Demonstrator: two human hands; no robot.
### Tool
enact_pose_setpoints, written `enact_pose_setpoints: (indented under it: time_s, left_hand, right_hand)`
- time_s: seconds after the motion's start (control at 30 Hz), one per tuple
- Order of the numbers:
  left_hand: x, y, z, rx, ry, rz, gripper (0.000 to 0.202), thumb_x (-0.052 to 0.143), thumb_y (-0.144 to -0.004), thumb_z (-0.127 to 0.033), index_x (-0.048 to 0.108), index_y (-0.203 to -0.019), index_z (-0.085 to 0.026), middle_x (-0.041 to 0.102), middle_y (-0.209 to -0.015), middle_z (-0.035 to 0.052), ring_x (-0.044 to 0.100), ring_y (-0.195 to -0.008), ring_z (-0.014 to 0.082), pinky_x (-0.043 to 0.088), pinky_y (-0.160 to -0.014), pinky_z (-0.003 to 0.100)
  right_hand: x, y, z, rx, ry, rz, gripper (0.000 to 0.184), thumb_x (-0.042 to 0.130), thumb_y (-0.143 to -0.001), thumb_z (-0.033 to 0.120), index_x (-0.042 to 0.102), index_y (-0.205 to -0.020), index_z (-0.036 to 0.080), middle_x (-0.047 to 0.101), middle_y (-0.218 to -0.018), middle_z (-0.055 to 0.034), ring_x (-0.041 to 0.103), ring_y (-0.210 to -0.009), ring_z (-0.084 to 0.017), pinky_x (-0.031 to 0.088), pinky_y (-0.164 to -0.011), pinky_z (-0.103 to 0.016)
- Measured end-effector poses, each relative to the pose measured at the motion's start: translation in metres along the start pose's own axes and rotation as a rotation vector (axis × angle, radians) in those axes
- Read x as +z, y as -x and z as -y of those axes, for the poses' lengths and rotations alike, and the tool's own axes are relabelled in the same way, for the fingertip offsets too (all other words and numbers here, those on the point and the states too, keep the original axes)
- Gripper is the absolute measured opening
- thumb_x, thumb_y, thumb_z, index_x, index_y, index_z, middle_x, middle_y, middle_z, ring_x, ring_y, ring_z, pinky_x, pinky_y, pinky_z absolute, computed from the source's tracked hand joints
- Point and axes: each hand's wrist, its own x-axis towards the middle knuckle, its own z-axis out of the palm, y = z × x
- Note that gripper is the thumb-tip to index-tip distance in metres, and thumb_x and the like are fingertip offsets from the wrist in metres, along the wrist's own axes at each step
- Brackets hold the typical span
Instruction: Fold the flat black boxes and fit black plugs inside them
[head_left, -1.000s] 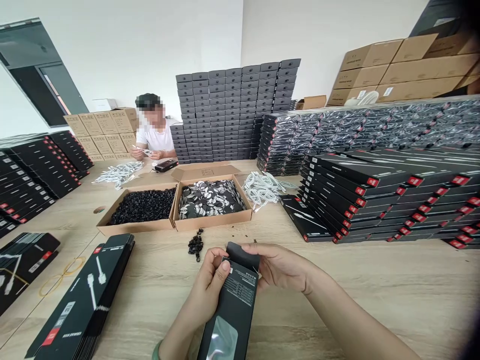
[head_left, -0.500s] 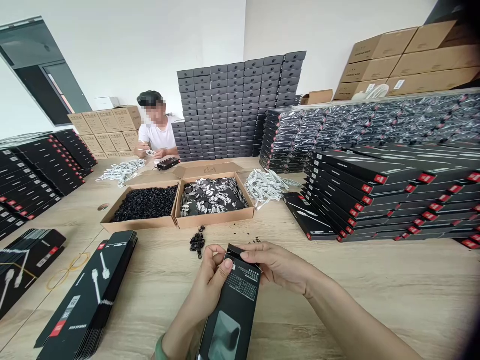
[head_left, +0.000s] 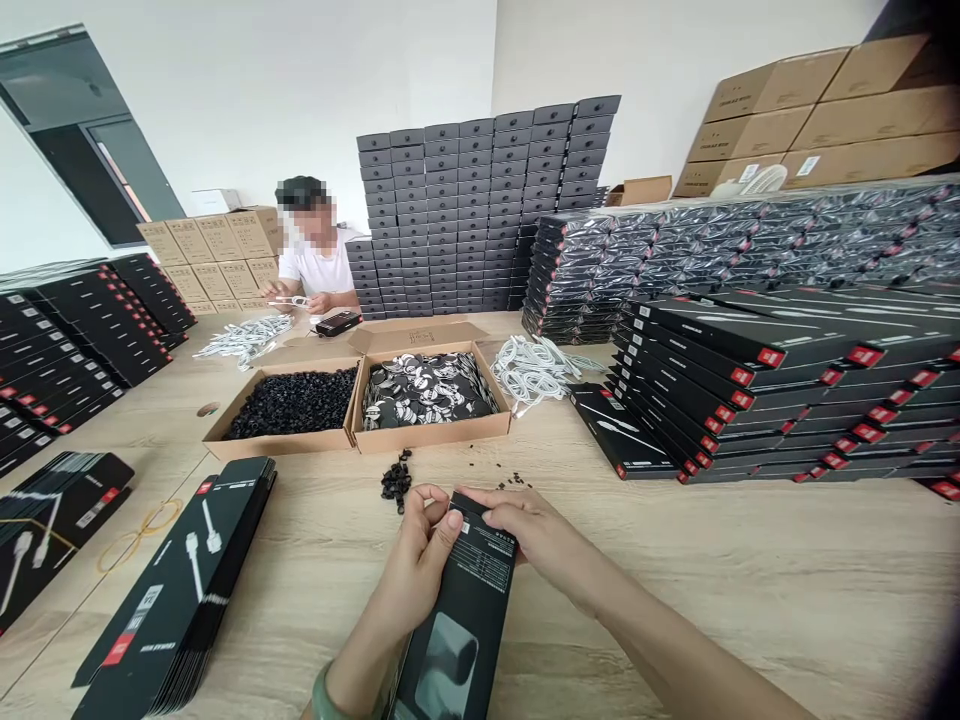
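A long black packaging box (head_left: 465, 610) with printed text and a grey window-like panel is held between both hands, tilted up from the table. My left hand (head_left: 420, 560) grips its left edge near the top, thumb on the printed face. My right hand (head_left: 536, 535) is closed on the upper right corner, fingers over the top end and thumb on the front. The box's top end looks closed beneath those fingers. Beyond the hands lies a small heap of black plastic pieces (head_left: 396, 480), with tiny black bits (head_left: 517, 480) scattered to its right.
Flattened black boxes (head_left: 172, 590) are stacked at left by yellow rubber bands (head_left: 139, 535). One carton (head_left: 277, 443) holds black pieces, another (head_left: 435, 437) round tags. White cables (head_left: 536, 370) lie behind. Black boxes (head_left: 735, 390) pile at right. A co-worker (head_left: 319, 260) sits across, handling a white cable.
My right hand has pressed over the box's top end, and the flap that stood open there is now down. The co-worker's hand has shifted with the cable.
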Motion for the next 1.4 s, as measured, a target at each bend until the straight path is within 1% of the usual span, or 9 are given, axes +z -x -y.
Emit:
enact_pose_setpoints:
  time_s: [0.1,0.23,0.33,0.43,0.63,0.8,0.97,1.17,1.4]
  left_hand:
    - [-0.002,-0.001,0.0,0.003,-0.006,-0.014,0.032,0.057,-0.088,-0.05,0.044,-0.103,-0.025,0.058,-0.081,-0.0017,0.052,-0.071,0.0142,0.041,-0.068,0.027]
    - [-0.004,-0.002,-0.003,0.005,-0.021,-0.009,0.034,0.056,-0.088,-0.05,0.044,-0.109,-0.026,0.059,-0.079,-0.0021,0.051,-0.069,0.0142,0.041,-0.066,0.027]
    - [-0.005,-0.004,-0.004,0.021,-0.013,-0.027,0.035,0.054,-0.089,-0.05,0.044,-0.112,-0.026,0.06,-0.082,-0.0014,0.054,-0.072,0.0155,0.043,-0.067,0.028]
    - [-0.008,-0.005,-0.005,0.036,-0.006,-0.063,0.033,0.051,-0.09,-0.051,0.042,-0.11,-0.027,0.056,-0.079,-0.0029,0.052,-0.068,0.0143,0.042,-0.062,0.026]
    - [-0.01,-0.004,-0.002,0.072,-0.049,-0.097,0.025,0.051,-0.091,-0.049,0.046,-0.097,-0.025,0.051,-0.076,-0.0038,0.045,-0.066,0.0133,0.038,-0.06,0.025]
    - [-0.007,-0.004,-0.002,0.096,-0.035,-0.1,0.021,0.051,-0.093,-0.045,0.048,-0.096,-0.025,0.055,-0.078,-0.0038,0.047,-0.068,0.0123,0.039,-0.061,0.024]
    - [-0.004,-0.002,-0.012,0.064,0.046,-0.024,0.05,0.07,-0.082,-0.036,0.045,-0.124,-0.026,0.065,-0.117,0.0054,0.061,-0.102,0.0197,0.048,-0.087,0.031]
    - [-0.005,0.001,-0.026,0.054,0.014,0.09,0.033,0.063,-0.087,-0.031,0.062,-0.118,-0.02,0.072,-0.115,0.0067,0.065,-0.103,0.0205,0.047,-0.092,0.029]
    - [-0.012,0.004,-0.025,0.212,-0.146,-0.097,0.038,0.071,-0.08,-0.025,0.063,-0.117,-0.021,0.073,-0.114,0.0073,0.067,-0.102,0.0216,0.05,-0.09,0.032]
  right_hand:
    - [0.011,0.006,-0.004,-0.162,0.139,-0.074,0.047,0.045,-0.084,0.025,0.064,-0.128,0.025,0.063,-0.133,-0.003,0.049,-0.13,-0.026,0.03,-0.114,-0.046]
    - [0.014,0.011,-0.004,-0.257,0.267,-0.051,0.054,0.05,-0.086,0.022,0.052,-0.139,0.029,0.05,-0.146,-0.0022,0.037,-0.14,-0.024,0.018,-0.12,-0.045]
    - [0.004,0.01,0.001,-0.228,0.22,0.045,0.058,0.058,-0.085,0.025,0.046,-0.142,0.03,0.048,-0.147,-0.0055,0.044,-0.133,-0.025,0.03,-0.114,-0.046]
    - [-0.005,0.007,0.005,-0.189,0.08,0.072,0.049,0.062,-0.086,0.038,0.051,-0.132,0.026,0.062,-0.126,-0.0088,0.061,-0.104,-0.023,0.05,-0.091,-0.042]
    - [-0.006,0.005,0.008,-0.181,-0.029,0.087,0.032,0.068,-0.082,0.044,0.068,-0.103,0.02,0.065,-0.09,-0.0012,0.059,-0.082,-0.016,0.052,-0.069,-0.028]
    - [-0.01,0.001,0.007,-0.193,-0.036,0.099,0.032,0.069,-0.081,0.044,0.072,-0.1,0.019,0.066,-0.09,-0.0018,0.06,-0.081,-0.016,0.052,-0.068,-0.027]
    - [-0.02,-0.001,0.008,-0.316,-0.032,-0.003,0.035,0.066,-0.084,0.045,0.065,-0.111,0.022,0.069,-0.108,-0.0045,0.063,-0.09,-0.019,0.053,-0.077,-0.032]
    - [-0.02,0.002,0.012,-0.388,-0.012,0.002,0.031,0.071,-0.081,0.042,0.068,-0.106,0.024,0.069,-0.109,-0.0048,0.064,-0.094,-0.021,0.052,-0.085,-0.035]
    - [-0.025,0.013,0.022,-0.381,0.032,0.057,0.049,0.062,-0.087,0.051,0.054,-0.129,0.027,0.057,-0.133,-0.0082,0.056,-0.118,-0.025,0.046,-0.1,-0.042]
